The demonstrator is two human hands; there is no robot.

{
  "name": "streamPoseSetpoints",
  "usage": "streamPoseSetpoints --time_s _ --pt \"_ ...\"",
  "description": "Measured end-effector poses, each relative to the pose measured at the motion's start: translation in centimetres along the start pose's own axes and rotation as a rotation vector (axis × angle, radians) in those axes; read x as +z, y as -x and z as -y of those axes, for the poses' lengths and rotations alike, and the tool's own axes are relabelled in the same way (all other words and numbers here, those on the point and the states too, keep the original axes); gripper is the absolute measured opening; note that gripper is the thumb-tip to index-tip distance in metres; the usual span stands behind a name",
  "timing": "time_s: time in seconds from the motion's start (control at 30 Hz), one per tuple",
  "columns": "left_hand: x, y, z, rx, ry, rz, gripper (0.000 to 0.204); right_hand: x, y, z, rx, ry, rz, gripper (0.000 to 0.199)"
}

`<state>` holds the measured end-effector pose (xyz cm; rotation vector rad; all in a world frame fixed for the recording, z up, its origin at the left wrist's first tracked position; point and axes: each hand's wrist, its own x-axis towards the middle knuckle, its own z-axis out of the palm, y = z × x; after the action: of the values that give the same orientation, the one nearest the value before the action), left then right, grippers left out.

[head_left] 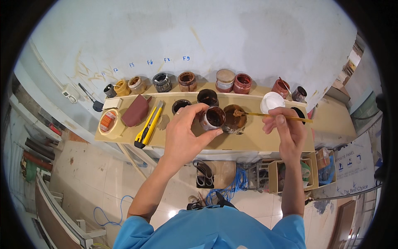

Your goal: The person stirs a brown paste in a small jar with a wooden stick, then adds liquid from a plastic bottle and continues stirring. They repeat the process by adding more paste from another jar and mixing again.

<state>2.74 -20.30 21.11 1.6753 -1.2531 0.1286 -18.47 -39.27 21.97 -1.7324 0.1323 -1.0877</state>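
My left hand (185, 132) grips a small jar (206, 123) smeared with dark brown, thumb and fingers round its sides. Between the fingers of my right hand (287, 128) is a thin yellowish stick (265, 114), held nearly level. Its tip carries a lump of brown paste and lies over a wider brown-stained cup (237, 126), just right of the jar. Whether the tip touches the paste inside is unclear. Behind the jar stand two dark-smeared pots, one (207, 96) straight behind and another (180, 103) to the left. A white lid or dish (273, 101) lies beyond my right hand.
A yellow box cutter (149, 125), a maroon piece (136, 111) and a tape roll (109, 122) lie on the left of the narrow bench (257, 143). Several paint jars (187, 81) line the ledge by the wall. Below are blue cable (237, 181) and a wooden box (273, 176).
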Motion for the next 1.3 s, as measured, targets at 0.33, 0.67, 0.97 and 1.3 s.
streamPoseSetpoints --time_s 0.33,0.67,0.97,1.3 --pt "0.9 -1.3 -0.8 -0.008 -0.092 -0.033 0.061 -1.5 -1.1 -1.3 0.012 -0.072 0.024 0.023" --pt "0.7 -0.8 -0.8 -0.112 -0.068 -0.048 0.062 -1.1 -1.8 -2.6 0.193 -0.19 -0.155 0.031" --pt "0.6 -0.6 -0.8 -0.107 -0.062 -0.04 0.061 -0.3 -0.4 -3.5 0.163 -0.273 -0.247 0.031" --pt "1.3 -0.8 -0.4 -0.109 -0.03 -0.028 0.062 -0.3 -0.9 -3.8 0.083 -0.416 -0.328 0.026"
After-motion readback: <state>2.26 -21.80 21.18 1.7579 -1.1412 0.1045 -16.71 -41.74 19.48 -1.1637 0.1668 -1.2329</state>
